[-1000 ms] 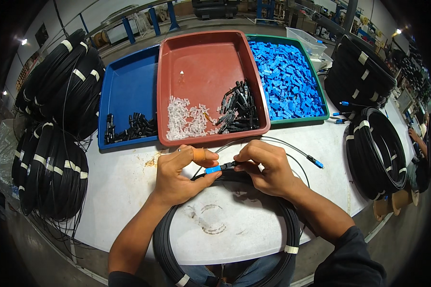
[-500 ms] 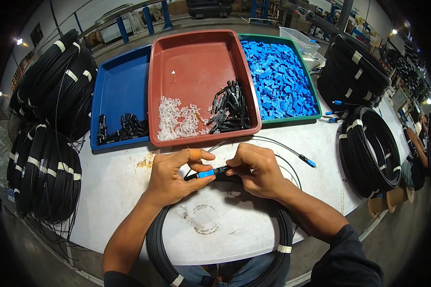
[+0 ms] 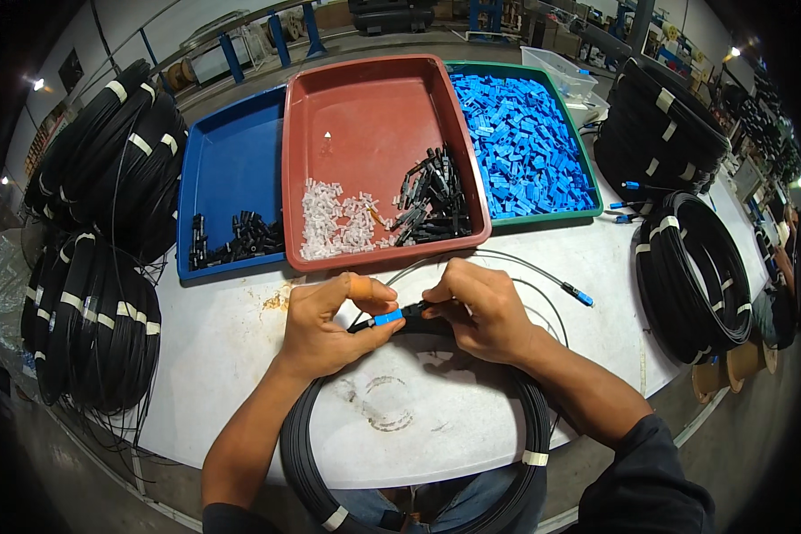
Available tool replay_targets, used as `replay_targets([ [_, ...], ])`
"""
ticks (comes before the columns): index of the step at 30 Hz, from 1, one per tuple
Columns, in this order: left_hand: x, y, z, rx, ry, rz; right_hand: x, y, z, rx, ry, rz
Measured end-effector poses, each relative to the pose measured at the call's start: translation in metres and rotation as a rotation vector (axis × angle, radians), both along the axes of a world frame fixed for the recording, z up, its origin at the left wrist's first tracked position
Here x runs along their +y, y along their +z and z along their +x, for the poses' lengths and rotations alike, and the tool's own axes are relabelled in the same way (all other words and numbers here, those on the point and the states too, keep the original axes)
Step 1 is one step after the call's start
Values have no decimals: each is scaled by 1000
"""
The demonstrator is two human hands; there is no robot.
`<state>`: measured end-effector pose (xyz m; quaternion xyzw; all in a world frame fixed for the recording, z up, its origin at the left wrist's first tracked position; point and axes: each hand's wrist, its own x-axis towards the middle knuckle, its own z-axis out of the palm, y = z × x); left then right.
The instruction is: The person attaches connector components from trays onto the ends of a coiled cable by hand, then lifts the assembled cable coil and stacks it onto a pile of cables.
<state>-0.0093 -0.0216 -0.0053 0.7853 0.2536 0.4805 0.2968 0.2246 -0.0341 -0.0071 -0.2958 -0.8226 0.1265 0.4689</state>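
My left hand (image 3: 320,327) pinches a blue fiber optic connector (image 3: 388,318) between thumb and fingertips; an orange wrap circles one finger. At the connector's right end is a black body (image 3: 413,310), closed in the thumb and fingers of my right hand (image 3: 488,313). My right fingertips partly hide this end. Below both hands lies a coil of black cable (image 3: 299,445), bound with white tape and overhanging the table's near edge. A loose cable end with another blue-and-black connector (image 3: 578,295) rests to the right of my right hand.
Behind my hands, a red tray (image 3: 374,116) holds clear and black small parts, between a blue tray (image 3: 236,169) with black parts and a green tray (image 3: 587,178) of blue housings. Cable coils stack at left (image 3: 98,320) and right (image 3: 694,276) on the white table (image 3: 472,427).
The whole view has shifted slightly. Both hands keep their grip on the connector, and the right hand's fingers have moved slightly at its black end.
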Motion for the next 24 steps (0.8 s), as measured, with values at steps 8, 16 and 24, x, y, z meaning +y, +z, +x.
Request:
replay_targets([
  [8,1,2,-1,7,-7,30,-1,0,-1,22,-3,-6],
  [16,3,1,-2,-50,-9,5,4,-2,1,24,-5,-7],
  [24,3,4,-1,67,8,127,0,-2,-1,-15,-19,54],
])
